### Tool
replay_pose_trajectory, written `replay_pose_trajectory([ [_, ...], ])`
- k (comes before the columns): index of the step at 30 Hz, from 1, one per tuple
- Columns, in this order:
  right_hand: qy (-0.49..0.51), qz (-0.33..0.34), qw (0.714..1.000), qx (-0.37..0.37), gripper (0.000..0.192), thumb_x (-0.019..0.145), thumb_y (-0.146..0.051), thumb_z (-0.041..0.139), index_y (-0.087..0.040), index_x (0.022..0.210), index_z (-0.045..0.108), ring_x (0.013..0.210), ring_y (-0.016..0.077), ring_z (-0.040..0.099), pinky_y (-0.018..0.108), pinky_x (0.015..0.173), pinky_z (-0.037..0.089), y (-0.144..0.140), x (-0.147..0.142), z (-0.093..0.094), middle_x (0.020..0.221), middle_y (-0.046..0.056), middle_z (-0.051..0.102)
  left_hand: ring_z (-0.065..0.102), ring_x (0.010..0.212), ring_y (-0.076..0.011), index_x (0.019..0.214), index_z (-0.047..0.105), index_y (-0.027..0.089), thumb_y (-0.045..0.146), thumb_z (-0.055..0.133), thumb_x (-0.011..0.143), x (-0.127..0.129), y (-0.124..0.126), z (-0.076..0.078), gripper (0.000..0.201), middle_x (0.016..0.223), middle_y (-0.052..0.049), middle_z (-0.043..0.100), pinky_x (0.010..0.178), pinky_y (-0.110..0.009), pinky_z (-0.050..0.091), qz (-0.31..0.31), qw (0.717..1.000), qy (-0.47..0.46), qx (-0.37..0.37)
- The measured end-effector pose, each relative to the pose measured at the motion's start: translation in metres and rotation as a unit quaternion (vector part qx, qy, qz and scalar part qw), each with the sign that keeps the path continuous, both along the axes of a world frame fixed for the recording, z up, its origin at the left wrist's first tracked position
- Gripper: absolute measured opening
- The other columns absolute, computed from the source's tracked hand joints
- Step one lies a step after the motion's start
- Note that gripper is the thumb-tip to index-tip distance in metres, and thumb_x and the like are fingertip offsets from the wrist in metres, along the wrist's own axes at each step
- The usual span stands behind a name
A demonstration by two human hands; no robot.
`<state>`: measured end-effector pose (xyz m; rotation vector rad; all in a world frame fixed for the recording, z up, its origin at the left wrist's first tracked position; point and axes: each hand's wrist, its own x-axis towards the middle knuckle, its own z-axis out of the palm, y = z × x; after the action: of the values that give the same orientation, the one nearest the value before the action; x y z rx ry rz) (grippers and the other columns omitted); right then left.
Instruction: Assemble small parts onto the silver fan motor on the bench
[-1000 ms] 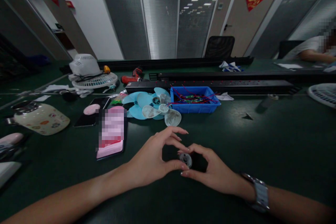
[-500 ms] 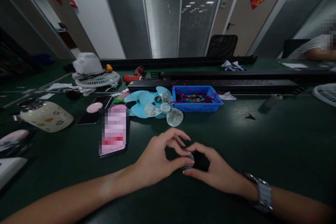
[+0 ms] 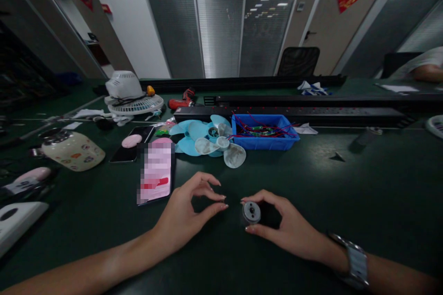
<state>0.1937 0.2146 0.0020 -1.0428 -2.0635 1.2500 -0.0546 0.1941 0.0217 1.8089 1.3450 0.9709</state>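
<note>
Between the thumb and fingers of my right hand (image 3: 284, 221) is a small round metal motor (image 3: 251, 212). Its flat grey end, with a dark centre and small holes, faces up. Left of it and apart from it, my left hand (image 3: 194, 205) has thumb and forefinger tips brought together in a pinch, the other fingers curved above. A tiny dark speck shows at those tips, too small to name. Beyond the hands lie light blue fan blades (image 3: 190, 145) and a greyish translucent fan blade (image 3: 235, 155).
Behind, a blue bin (image 3: 266, 143) holds red and dark wires with green boards. To the left are a pink-screened phone (image 3: 157, 170), a cream sticker-covered flask (image 3: 74, 151) and a white fan (image 3: 124, 87). A red power drill (image 3: 182, 101) lies farther back. A metal cylinder (image 3: 374, 133) stands right.
My left hand has drawn away leftward from the motor, which my right hand keeps. The motor's top end is now uncovered. The whole view has shifted slightly.
</note>
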Motion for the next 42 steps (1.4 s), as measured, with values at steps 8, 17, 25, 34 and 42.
replay_pose_trajectory([
  [8, 0.0, -0.006, 1.0, 0.003, 0.035, 0.079, -0.032, 0.08, -0.026, 0.11, 0.064, 0.109, 0.0234, 0.063, 0.042, 0.099, 0.046, -0.001, 0.001, 0.001, 0.116, 0.002, 0.068, 0.074, 0.089, -0.0211, 0.109, 0.052, 0.022, 0.017, 0.074, 0.079, -0.009, -0.006, -0.02, 0.038, 0.088, 0.001, 0.075, 0.088, -0.04, 0.055, -0.006, 0.999, 0.022, -0.034],
  [17, -0.01, 0.001, 1.0, 0.001, 0.037, 0.08, -0.033, 0.079, -0.028, 0.113, 0.064, 0.11, 0.0234, 0.062, 0.042, 0.098, 0.046, -0.001, 0.001, -0.001, 0.117, 0.002, 0.067, 0.071, 0.103, -0.0246, 0.119, 0.058, 0.025, 0.023, 0.076, 0.08, -0.012, -0.007, -0.023, 0.043, 0.099, -0.002, 0.078, 0.095, -0.045, 0.052, -0.005, 0.998, 0.053, -0.043],
  [25, -0.007, 0.005, 1.0, 0.013, 0.038, 0.08, -0.035, 0.08, -0.027, 0.113, 0.063, 0.105, 0.0224, 0.062, 0.039, 0.094, 0.047, -0.001, 0.002, -0.003, 0.111, 0.001, 0.067, 0.076, 0.085, -0.0209, 0.089, 0.056, 0.022, 0.018, 0.075, 0.079, 0.029, 0.0, 0.004, 0.022, 0.084, 0.0, 0.076, 0.069, -0.028, 0.062, 0.026, 0.992, -0.118, 0.019],
  [34, 0.004, 0.01, 1.0, 0.024, 0.03, 0.082, -0.034, 0.077, -0.025, 0.106, 0.063, 0.095, 0.0205, 0.063, 0.034, 0.084, 0.049, -0.001, 0.001, -0.004, 0.101, 0.0, 0.067, 0.076, 0.079, -0.0171, 0.084, 0.053, 0.021, 0.013, 0.077, 0.076, 0.054, 0.001, 0.005, 0.026, 0.081, 0.002, 0.073, 0.068, -0.024, 0.061, -0.037, 0.988, -0.15, -0.01],
  [42, 0.002, -0.006, 1.0, 0.021, 0.03, 0.08, -0.034, 0.078, -0.023, 0.103, 0.062, 0.092, 0.0212, 0.062, 0.035, 0.08, 0.05, -0.002, 0.0, -0.006, 0.099, 0.001, 0.065, 0.074, 0.079, -0.0165, 0.087, 0.06, 0.019, 0.015, 0.078, 0.077, 0.054, 0.002, 0.014, 0.021, 0.086, 0.0, 0.072, 0.071, -0.024, 0.057, -0.074, 0.992, -0.094, 0.035],
])
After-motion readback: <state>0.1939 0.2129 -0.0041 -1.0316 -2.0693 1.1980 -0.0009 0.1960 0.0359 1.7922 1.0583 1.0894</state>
